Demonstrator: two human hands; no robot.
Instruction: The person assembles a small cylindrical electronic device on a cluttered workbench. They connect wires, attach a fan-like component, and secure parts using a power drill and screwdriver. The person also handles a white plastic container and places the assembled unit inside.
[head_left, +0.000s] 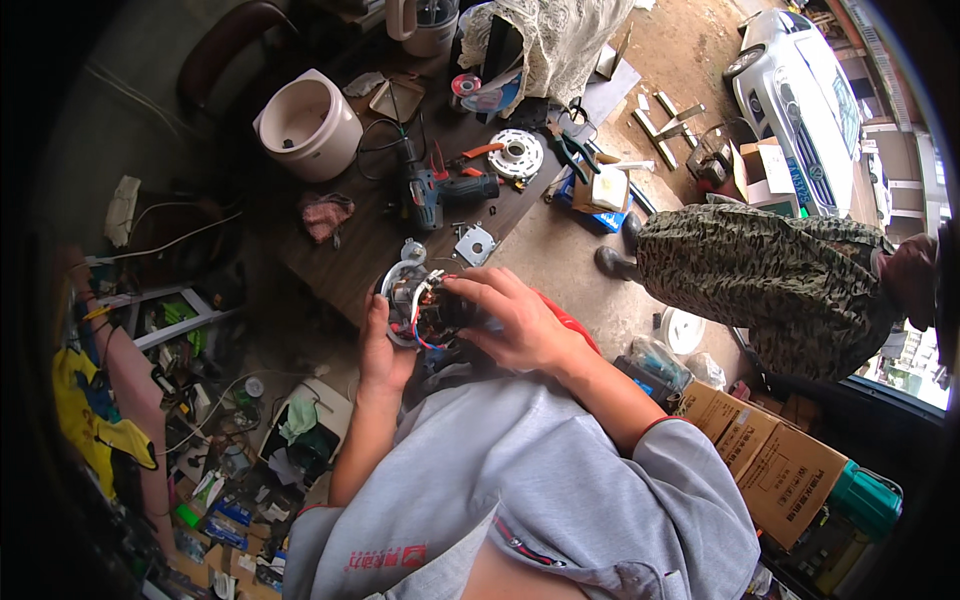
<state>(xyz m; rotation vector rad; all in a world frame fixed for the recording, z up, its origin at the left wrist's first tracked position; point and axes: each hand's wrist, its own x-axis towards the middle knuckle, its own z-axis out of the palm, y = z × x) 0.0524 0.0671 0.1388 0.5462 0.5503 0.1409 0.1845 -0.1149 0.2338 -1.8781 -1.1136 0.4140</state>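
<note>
A round motor assembly (411, 300) with a pale metal rim and white, red and blue wires is held near my chest at the table's edge. My left hand (384, 341) grips its rim, thumb along the near side. Across its right side lies my right hand (506, 311), with fingertips at the wires; whether it pinches one, I cannot tell. Just beyond are a square metal plate (475, 244) and a small round metal part (412, 250). A cordless drill (431, 191) lies farther up the table, beside orange-handled pliers (480, 151) and a slotted white disc (516, 154).
On the dark wooden table (337, 262) stand a white plastic tub (311, 124) and a crumpled pink cloth (327, 217). Green-handled pliers (574, 154) rest at its right edge. A person in camouflage (757, 277) stands right, above cardboard boxes (780, 472). Clutter fills the lower left.
</note>
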